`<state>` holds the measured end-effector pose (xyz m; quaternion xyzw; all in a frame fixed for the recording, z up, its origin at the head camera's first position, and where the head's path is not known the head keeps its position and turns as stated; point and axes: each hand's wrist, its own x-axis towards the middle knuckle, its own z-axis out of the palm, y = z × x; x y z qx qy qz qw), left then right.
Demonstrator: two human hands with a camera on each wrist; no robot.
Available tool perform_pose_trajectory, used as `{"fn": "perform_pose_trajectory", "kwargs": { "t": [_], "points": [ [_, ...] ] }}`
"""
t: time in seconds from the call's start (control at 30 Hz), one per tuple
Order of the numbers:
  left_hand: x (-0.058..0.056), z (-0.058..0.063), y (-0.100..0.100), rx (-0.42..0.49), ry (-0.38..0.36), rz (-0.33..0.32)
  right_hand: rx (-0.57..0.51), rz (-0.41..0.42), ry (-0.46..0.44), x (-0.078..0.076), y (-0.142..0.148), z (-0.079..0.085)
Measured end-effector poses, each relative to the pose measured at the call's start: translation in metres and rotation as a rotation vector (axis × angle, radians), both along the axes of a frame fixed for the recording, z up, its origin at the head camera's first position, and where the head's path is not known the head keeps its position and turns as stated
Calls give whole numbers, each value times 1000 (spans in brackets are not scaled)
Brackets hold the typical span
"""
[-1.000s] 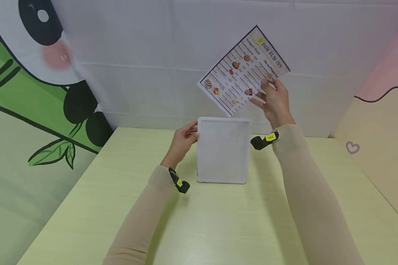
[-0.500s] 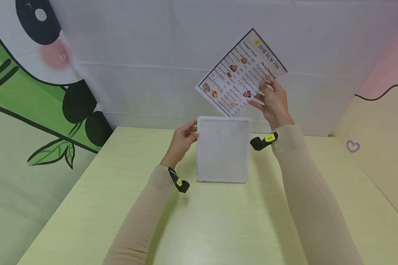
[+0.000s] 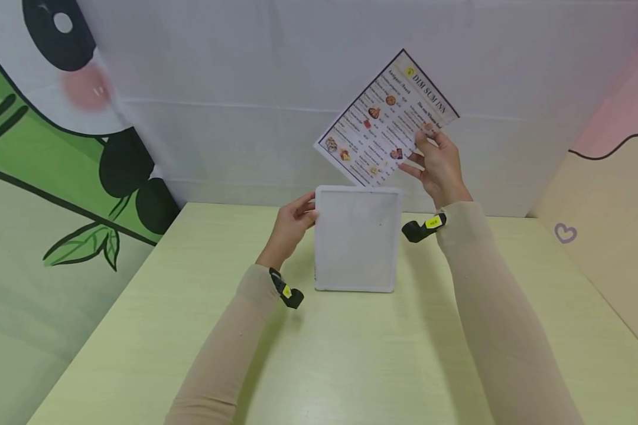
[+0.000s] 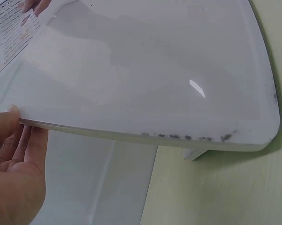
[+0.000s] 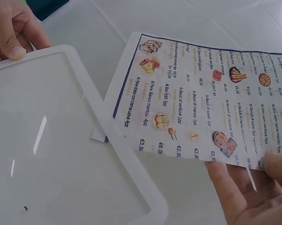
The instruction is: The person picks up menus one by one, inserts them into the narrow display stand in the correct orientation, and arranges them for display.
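A small white board with a raised rim (image 3: 356, 239) stands upright on the table in the head view. My left hand (image 3: 290, 227) pinches its upper left edge, thumb in front and fingers behind; dark smudges mark that edge in the left wrist view. With thumb and fingers my right hand (image 3: 442, 165) holds a printed "DIM SUM INN" menu sheet (image 3: 383, 112) by its lower right side. The sheet is tilted, and its lowest corner reaches down to the board's top edge. In the right wrist view that corner of the menu (image 5: 178, 93) passes behind the rim.
The pale yellow-green table (image 3: 319, 354) spreads out in front of the board. Behind hangs a white cloth backdrop (image 3: 218, 141). A cartoon-printed panel (image 3: 101, 177) borders the left side, and another printed panel (image 3: 601, 236) the right.
The menu sheet has shifted slightly down and to the left in my right hand. The left hand and the board stay almost where they were.
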<state>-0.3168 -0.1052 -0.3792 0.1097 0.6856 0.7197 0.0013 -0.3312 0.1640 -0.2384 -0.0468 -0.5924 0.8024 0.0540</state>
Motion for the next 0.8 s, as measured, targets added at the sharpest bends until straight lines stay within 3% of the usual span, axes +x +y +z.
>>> {"fn": "perform_pose_trajectory", "kwargs": {
  "t": [0.8],
  "points": [
    [-10,18,-12,-41,56,20,3,21,33,0,2,-2]
  ]
}}
